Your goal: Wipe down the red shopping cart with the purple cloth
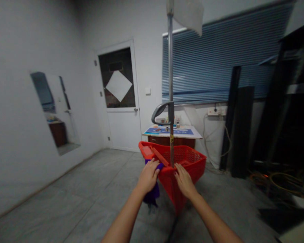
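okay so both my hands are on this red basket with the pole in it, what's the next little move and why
Probably tighten the left hand first: it rests over the purple cloth at the red basket rim, while the right hand sits beside the upright pole.

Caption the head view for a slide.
Both bare hands, left hand and right hand, grip a red plastic mesh basket beside an upright metal pole.

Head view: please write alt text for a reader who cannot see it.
Two bare hands grip the near rim of a red mesh basket; the left hand also presses a purple cloth against it, and the right hand rests beside a metal pole that rises upright from the basket. Behind are a grey tiled floor, a white door and blue blinds.
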`<action>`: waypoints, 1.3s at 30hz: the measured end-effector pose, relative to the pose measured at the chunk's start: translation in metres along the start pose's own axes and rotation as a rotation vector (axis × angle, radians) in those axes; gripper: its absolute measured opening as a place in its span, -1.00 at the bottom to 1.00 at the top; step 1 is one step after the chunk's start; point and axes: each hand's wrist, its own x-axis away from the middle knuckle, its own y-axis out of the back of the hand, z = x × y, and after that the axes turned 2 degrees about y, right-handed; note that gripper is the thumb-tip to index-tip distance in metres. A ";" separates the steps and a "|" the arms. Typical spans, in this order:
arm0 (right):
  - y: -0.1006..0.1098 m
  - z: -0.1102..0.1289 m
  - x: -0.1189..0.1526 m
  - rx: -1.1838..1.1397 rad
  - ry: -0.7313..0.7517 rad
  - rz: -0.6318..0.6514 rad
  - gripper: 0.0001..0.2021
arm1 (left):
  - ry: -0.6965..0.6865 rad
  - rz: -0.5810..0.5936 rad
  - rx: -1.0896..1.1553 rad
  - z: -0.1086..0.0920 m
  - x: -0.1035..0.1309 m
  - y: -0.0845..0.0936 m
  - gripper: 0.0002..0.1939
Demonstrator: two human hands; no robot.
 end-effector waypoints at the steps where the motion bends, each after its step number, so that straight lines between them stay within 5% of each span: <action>1: -0.003 0.001 0.000 0.003 0.006 -0.022 -0.53 | 0.015 -0.012 -0.011 0.001 -0.001 0.001 -0.62; 6: -0.020 0.023 0.008 0.033 0.039 -0.092 -0.50 | 0.129 -0.122 -0.125 -0.006 0.003 -0.001 -0.63; 11: -0.023 0.048 0.011 0.067 0.067 -0.075 -0.49 | 0.053 -0.111 -0.263 -0.017 0.017 -0.002 -0.64; 21: -0.029 0.088 0.011 0.117 0.085 -0.049 -0.52 | 0.177 -0.276 -0.332 0.018 0.026 0.000 -0.64; 25: -0.033 0.094 0.010 0.133 0.075 -0.052 -0.52 | 0.113 -0.210 -0.348 0.021 0.031 0.004 -0.63; 30: -0.040 0.097 0.009 0.124 0.075 -0.042 -0.52 | 0.224 -0.216 -0.332 0.035 0.023 0.019 -0.66; 34: -0.050 0.100 0.009 0.119 0.059 -0.066 -0.52 | 0.263 -0.312 -0.290 0.038 0.019 0.009 -0.62; 39: -0.055 0.101 0.010 0.102 0.048 -0.088 -0.52 | 0.132 -0.348 -0.303 0.036 0.032 -0.007 -0.67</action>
